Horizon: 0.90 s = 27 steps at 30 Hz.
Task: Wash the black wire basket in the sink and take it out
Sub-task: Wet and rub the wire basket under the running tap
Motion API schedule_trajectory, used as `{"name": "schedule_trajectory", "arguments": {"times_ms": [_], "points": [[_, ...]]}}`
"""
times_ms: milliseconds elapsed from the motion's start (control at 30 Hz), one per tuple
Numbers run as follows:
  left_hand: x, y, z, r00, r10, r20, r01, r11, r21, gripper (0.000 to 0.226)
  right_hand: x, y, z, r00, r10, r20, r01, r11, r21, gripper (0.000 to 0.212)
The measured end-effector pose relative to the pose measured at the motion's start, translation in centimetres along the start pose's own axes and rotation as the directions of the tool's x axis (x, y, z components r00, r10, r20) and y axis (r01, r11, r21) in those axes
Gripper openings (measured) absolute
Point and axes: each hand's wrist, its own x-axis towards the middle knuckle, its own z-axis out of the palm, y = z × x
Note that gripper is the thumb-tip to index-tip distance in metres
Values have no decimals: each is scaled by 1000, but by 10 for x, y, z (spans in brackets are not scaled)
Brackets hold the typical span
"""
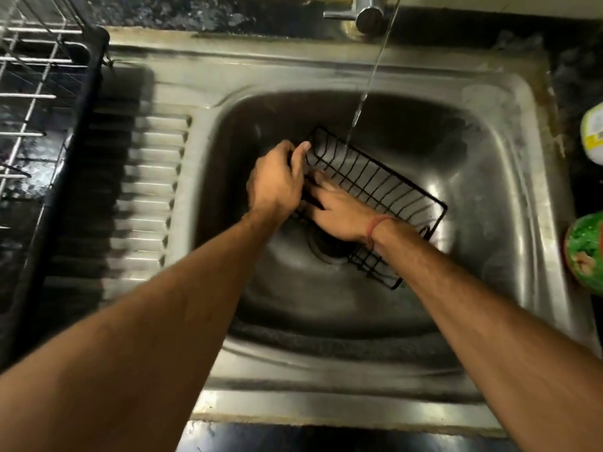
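The black wire basket (388,190) lies tilted inside the steel sink (509,177), above the drain. A stream of water (368,83) from the tap (367,11) falls onto its far end. My left hand (277,177) grips the basket's left rim, fingers curled over the wire. My right hand (336,207), with a red thread round the wrist, lies inside the basket with its fingers stretched flat against the wires; its fingertips are partly hidden behind the left hand.
A black dish rack (49,102) with metal wires stands on the ribbed draining board (143,197) at the left. Two green-labelled containers (587,252) sit on the dark counter at the right edge.
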Motion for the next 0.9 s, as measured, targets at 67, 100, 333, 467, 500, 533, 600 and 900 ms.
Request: {"name": "schedule_trajectory", "arguments": {"times_ms": [67,100,333,467,500,533,600,900], "points": [[-11,-1,5,994,-42,-104,34,996,-78,42,-6,-8,7,993,107,-54,-105,993,46,80],[-15,-1,6,989,-65,-136,49,992,-116,42,-9,-10,10,983,165,-85,-162,986,33,84],[-22,0,5,979,-190,-76,179,975,-130,66,-20,-12,18,973,158,-167,-165,986,-32,73],[-18,-3,-3,995,-100,-3,100,995,14,70,-29,-12,13,958,9,-288,-62,982,-176,72],[-16,-2,-4,993,-113,17,112,993,43,71,-30,-13,11,953,7,-304,-65,981,-182,72],[-15,0,-5,990,-135,30,133,989,58,73,-29,-13,9,947,38,-319,-92,983,-156,71],[-17,3,-5,982,-185,26,184,982,50,74,-29,-9,7,922,135,-364,-179,980,-90,69],[-47,0,1,938,-290,-191,265,953,-146,63,-29,-16,15,959,100,-265,-172,949,-265,75]]}}
